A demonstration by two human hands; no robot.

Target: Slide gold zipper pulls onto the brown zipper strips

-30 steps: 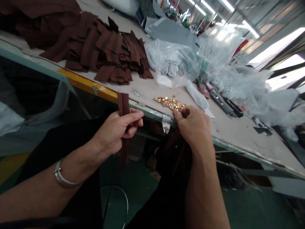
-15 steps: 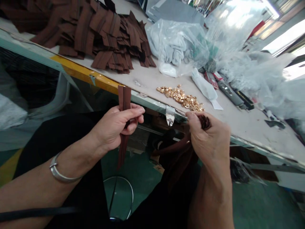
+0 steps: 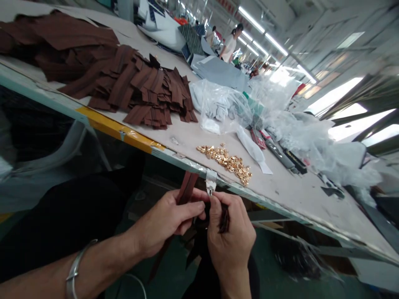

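Note:
My left hand point(image 3: 171, 220) is closed on a brown zipper strip point(image 3: 188, 187), which stands up above the fingers and hangs below them. My right hand point(image 3: 232, 234) is closed around a bunch of brown zipper strips point(image 3: 223, 220). Its thumb and index finger pinch at the tip of a small metal bracket point(image 3: 211, 179) fixed to the table edge. Whether a small piece lies between those fingertips I cannot make out. Both hands are close together, just below the edge. Beyond them, a heap of gold zipper sliders point(image 3: 229, 162) lies on the table.
A large pile of brown zipper strips point(image 3: 124, 79) covers the table's left side. Behind the sliders lie a clear bag with white contents point(image 3: 218, 104), a white strip point(image 3: 254, 147), a grey tool point(image 3: 279, 153) and crumpled plastic point(image 3: 324, 141). A person point(image 3: 230, 45) stands far back.
My right hand has moved left to the bracket with its bunch. My left hand has come right with its strip, now tilted. The view has tipped up, showing more of the room.

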